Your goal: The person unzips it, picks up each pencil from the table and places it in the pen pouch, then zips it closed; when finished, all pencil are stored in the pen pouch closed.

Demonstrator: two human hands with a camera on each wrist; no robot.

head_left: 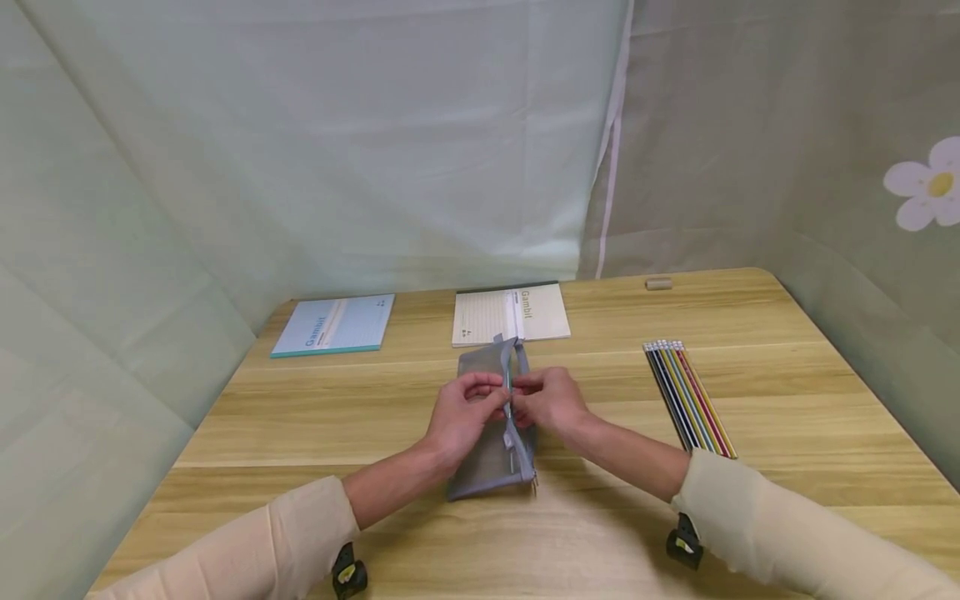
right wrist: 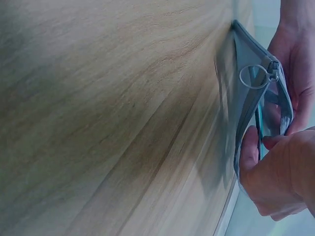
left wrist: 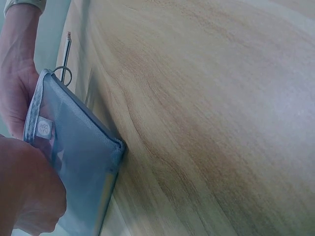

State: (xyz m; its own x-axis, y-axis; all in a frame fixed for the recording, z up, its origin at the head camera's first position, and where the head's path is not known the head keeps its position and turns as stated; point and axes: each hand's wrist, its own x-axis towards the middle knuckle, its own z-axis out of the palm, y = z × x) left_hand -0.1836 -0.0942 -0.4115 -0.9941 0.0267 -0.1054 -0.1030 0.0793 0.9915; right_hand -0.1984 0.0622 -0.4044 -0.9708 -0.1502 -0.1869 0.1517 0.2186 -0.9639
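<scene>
A grey mesh zip pencil case point(head_left: 480, 458) stands on the wooden table with its mouth parted between my hands. My left hand point(head_left: 465, 414) pinches the left edge of the opening. My right hand point(head_left: 553, 400) reaches into the mouth from the other side. In the right wrist view, its thumb and index finger close around a thin teal stick point(right wrist: 259, 118) inside the pencil case; most of the stick is hidden. A zip pull with a metal ring point(right wrist: 253, 77) hangs at the near corner. A yellow strip point(left wrist: 105, 194) shows through the mesh in the left wrist view.
Several pencils point(head_left: 690, 400) lie side by side at the right. A blue notebook point(head_left: 333, 325) sits at the back left and a cream notebook point(head_left: 480, 321) behind the pencil case. A small brownish block point(head_left: 658, 284) lies at the back right. Curtains point(head_left: 375, 150) hang behind the table.
</scene>
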